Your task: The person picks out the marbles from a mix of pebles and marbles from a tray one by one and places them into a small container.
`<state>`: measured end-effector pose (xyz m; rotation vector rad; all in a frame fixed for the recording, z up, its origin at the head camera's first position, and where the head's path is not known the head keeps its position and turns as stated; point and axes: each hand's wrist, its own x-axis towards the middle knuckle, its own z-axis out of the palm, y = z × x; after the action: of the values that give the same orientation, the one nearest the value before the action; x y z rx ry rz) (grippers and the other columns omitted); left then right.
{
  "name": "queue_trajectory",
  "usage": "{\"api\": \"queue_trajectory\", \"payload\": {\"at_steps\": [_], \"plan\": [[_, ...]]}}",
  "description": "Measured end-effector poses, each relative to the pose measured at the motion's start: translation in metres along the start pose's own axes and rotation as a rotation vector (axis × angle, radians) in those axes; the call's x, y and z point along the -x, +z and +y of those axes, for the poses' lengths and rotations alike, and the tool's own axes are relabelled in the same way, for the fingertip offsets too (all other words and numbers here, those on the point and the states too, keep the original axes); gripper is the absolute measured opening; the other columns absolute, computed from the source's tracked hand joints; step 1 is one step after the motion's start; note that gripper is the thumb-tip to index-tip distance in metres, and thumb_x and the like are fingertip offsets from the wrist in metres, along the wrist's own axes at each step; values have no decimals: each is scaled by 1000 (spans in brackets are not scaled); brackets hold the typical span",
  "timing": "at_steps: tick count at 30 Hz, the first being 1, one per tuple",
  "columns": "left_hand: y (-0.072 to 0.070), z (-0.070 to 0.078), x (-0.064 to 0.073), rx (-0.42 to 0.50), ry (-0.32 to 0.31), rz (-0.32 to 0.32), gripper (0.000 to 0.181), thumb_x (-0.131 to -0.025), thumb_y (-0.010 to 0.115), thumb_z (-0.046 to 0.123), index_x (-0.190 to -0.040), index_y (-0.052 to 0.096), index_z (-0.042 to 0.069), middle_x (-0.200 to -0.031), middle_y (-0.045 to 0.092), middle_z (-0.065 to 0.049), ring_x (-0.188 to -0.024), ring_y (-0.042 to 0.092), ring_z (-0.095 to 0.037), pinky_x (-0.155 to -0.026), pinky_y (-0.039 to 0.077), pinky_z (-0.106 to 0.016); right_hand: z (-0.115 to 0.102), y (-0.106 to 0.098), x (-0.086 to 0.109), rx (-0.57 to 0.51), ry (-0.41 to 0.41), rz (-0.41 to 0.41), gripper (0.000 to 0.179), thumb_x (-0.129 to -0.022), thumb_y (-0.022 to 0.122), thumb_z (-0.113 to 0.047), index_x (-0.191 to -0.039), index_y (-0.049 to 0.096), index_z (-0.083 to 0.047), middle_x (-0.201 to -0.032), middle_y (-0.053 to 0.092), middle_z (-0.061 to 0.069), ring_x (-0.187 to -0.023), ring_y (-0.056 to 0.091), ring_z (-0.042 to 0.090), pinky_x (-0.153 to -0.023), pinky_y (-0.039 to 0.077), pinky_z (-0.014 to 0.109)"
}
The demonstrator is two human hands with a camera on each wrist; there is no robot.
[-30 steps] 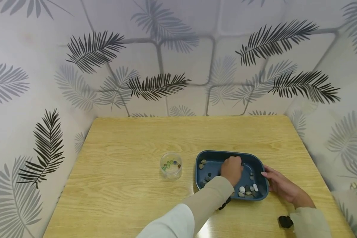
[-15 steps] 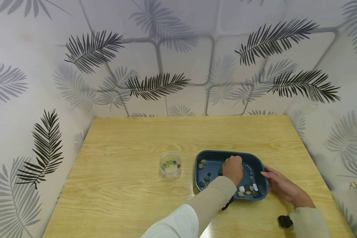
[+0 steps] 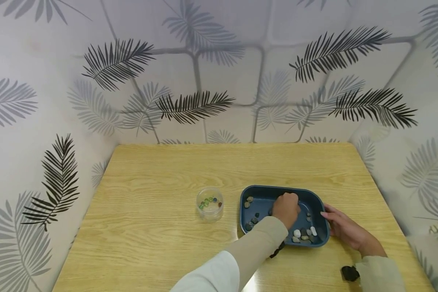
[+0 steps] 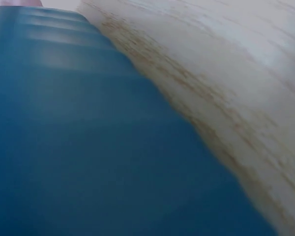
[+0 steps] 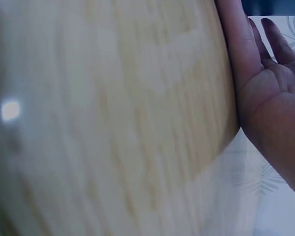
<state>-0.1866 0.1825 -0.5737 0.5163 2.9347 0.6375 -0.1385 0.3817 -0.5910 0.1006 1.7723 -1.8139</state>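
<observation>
A dark blue rectangular tray [image 3: 263, 189] holds several pebbles. My left hand [image 3: 285, 209] reaches down into its middle with knuckles up; the fingertips and anything between them are hidden. Beside that hand a dark stone [image 3: 270, 211] partly shows. At the tray's right end my right hand [image 3: 341, 226] grips the rim, thumb on top and fingers on the outer side. White and grey pebbles [image 3: 304, 234] lie in the near right corner, dark stones [image 3: 252, 222] at near left, and tan ones [image 3: 248, 201] at far left. The left wrist view is filled by the tray's outer wall [image 4: 98, 137].
Left of the tray stands a clear round cup [image 3: 209, 215] with several green, blue and brown glass beads. All of this is on a wooden table [image 3: 149, 227]. Behind it rises a wall with leaf patterns [image 3: 226, 73].
The left hand shifts only slightly over the same middle part of the tray. Right hand, tray and cup stay in place.
</observation>
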Motion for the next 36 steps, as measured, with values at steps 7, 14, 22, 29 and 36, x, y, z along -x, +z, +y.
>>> {"api": "queue_trajectory", "payload": {"at_steps": [7, 14, 22, 29, 36], "plan": [[-17, 1, 8, 99, 93, 21, 10, -81, 64, 23, -71, 63, 20, -61, 53, 12, -50, 43, 0, -47, 37, -17, -1, 1, -1, 22, 17, 16, 65, -95, 37, -32, -143, 0, -9, -144, 11, 10, -105, 44, -1, -87, 39, 40], [-43, 5, 22, 324, 128, 6, 5, -84, 61, 23, -85, 64, 19, -71, 56, 14, -57, 46, 5, -52, 38, -13, -2, -1, -1, 22, 31, 0, 65, -95, 36, -33, -143, 0, -10, -146, 2, 15, -106, 42, -1, -88, 38, 42], [-63, -13, 42, 500, 141, 60, 6, -85, 59, 22, -87, 62, 18, -76, 56, 14, -64, 49, 7, -54, 40, -11, 1, 1, -3, 26, 8, 2, 64, -95, 37, -32, -142, 0, -9, -145, 3, 16, -107, 44, 2, -87, 39, 43], [-83, -35, 59, 586, 176, 102, 7, -85, 59, 22, -89, 63, 17, -76, 56, 14, -64, 50, 6, -56, 42, -11, -1, 3, -1, 36, 13, 25, 65, -94, 38, -33, -143, 1, -9, -145, 4, 17, -107, 44, 5, -87, 39, 42], [-101, -61, 78, 597, 208, 185, 9, -84, 61, 21, -90, 63, 15, -77, 57, 13, -67, 52, 5, -59, 42, -11, -1, 3, 0, 32, 0, 25, 64, -95, 38, -32, -143, 2, -9, -143, 17, 9, -106, 46, 4, -87, 40, 42]]}}
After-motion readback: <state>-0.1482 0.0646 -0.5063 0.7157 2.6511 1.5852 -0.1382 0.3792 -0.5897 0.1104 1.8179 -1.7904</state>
